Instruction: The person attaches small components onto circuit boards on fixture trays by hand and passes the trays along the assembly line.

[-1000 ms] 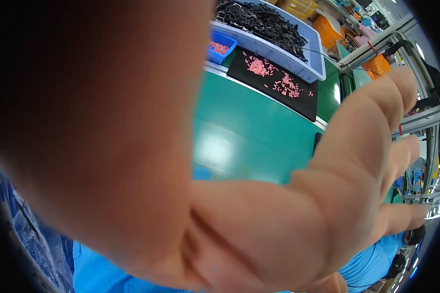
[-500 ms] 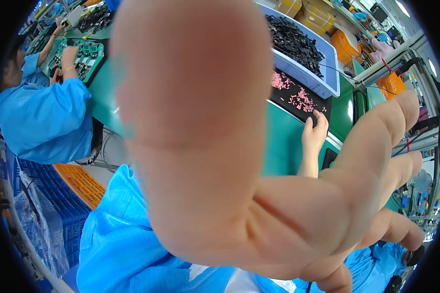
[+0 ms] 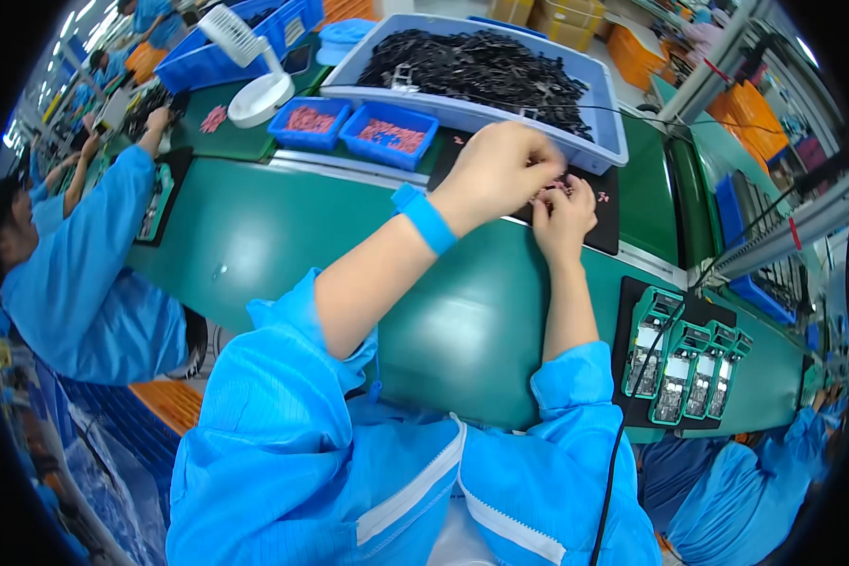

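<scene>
My left hand point(image 3: 507, 170) reaches across the black mat point(image 3: 606, 231), its fingers curled and partly blurred; whatever they hold is hidden. Close by its fingertips is my right hand point(image 3: 566, 219), palm down, with thumb and fingers apart over a small heap of pink pieces point(image 3: 551, 193). The pieces are tiny, and their kind cannot be told. A blue band point(image 3: 425, 219) circles my left wrist.
A large pale-blue bin point(image 3: 615, 141) of black strip-like parts stands behind the mat. Left of it are two blue trays point(image 3: 389, 134) of pink pieces and a white fan point(image 3: 260, 99). Green-framed circuit boards point(image 3: 674, 377) lie at right. A co-worker point(image 3: 85, 264) sits at left.
My left hand, earlier large and close in front of the camera, has dropped to the mat beside the right one. The view has shifted, showing more of the bench.
</scene>
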The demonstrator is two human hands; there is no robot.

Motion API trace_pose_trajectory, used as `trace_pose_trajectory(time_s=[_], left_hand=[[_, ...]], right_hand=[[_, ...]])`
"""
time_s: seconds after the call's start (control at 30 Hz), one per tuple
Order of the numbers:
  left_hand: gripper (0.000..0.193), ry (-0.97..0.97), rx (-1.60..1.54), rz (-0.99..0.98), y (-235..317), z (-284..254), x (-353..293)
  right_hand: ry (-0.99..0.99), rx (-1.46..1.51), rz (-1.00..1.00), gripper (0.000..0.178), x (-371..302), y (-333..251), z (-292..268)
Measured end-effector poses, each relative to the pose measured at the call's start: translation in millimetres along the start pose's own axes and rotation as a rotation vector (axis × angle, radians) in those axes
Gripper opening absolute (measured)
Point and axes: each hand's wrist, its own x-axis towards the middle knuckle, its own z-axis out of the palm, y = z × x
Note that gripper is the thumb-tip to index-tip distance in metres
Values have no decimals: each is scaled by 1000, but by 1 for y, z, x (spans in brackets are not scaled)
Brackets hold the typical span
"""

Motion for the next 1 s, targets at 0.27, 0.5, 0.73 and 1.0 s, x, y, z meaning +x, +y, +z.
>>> trace_pose_trajectory(time_s=[0.27,0.5,0.73,1.0], left_hand=[[6,-30,639,-44,-105,67,13],[8,-167,743,-114,-114,75,25],[12,-348,865,-196,-99,74,32],[14,-350,1071,66,-70,44,-37]], right_hand=[[-42,35,17,12,4,-6,-7],[-103,30,3,13,5,-11,-7],[-133,22,-29,9,3,-15,-10],[-108,-10,-30,10,3,-22,-1]])
